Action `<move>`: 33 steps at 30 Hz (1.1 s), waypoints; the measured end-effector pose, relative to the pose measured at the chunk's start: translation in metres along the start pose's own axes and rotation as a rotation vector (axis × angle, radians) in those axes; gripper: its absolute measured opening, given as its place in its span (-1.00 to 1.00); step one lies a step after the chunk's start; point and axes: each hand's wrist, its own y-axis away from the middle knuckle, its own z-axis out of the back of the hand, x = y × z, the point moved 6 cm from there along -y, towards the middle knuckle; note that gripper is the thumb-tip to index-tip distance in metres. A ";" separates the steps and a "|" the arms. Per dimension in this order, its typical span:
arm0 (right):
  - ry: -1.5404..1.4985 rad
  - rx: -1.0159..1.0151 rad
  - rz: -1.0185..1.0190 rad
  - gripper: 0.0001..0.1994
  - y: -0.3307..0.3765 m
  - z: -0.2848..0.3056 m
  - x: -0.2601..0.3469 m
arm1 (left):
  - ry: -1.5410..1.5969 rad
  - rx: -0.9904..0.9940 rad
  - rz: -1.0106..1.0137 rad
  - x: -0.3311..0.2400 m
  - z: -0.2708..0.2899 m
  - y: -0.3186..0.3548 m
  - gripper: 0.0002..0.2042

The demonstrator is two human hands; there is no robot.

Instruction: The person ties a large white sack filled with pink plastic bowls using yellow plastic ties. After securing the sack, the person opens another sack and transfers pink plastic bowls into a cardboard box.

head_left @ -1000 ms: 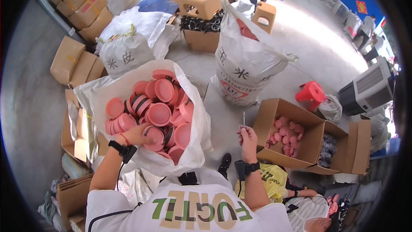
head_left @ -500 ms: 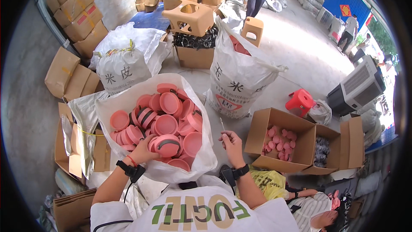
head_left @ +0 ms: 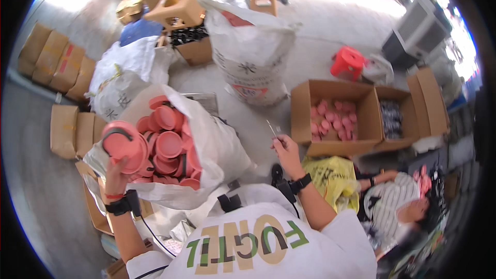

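My left hand (head_left: 117,171) is closed on the lower edge of some pink round lids (head_left: 135,157), one with a dark curved band. They are lifted at the left side of an open white woven sack (head_left: 222,139). More pink lids (head_left: 168,144) fill the sack, several with dark bands. On the right, my right hand (head_left: 287,155) is closed round a thin, pale, stick-like tool (head_left: 271,128) that points up and away. Its exact kind is too small to make out. That hand is over the floor between the sack and a cardboard box.
A cardboard box (head_left: 299,108) holds small pink round pieces; an adjoining box (head_left: 400,144) has dark pieces. Beyond stand a tall white sack (head_left: 253,46), a red stool (head_left: 347,63) and a grey air cooler (head_left: 421,31). A co-worker (head_left: 398,201) is close at the lower right, beside a yellow bag (head_left: 330,178).
My left hand has raised pink lids from the pile toward the sack's left side. My right hand keeps the thin tool. The whole view has turned and shifted.
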 end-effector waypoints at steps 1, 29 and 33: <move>-0.001 0.002 -0.046 -0.79 0.002 0.008 -0.005 | 0.030 0.012 -0.011 -0.006 -0.012 0.002 -0.44; 0.066 -0.032 -0.331 -0.84 0.014 0.157 -0.110 | -0.627 -0.179 -0.244 -0.021 -0.175 0.005 -0.54; 0.045 0.051 -0.271 -0.83 -0.003 0.124 -0.110 | -0.602 -0.479 -0.128 0.025 -0.084 0.085 -0.55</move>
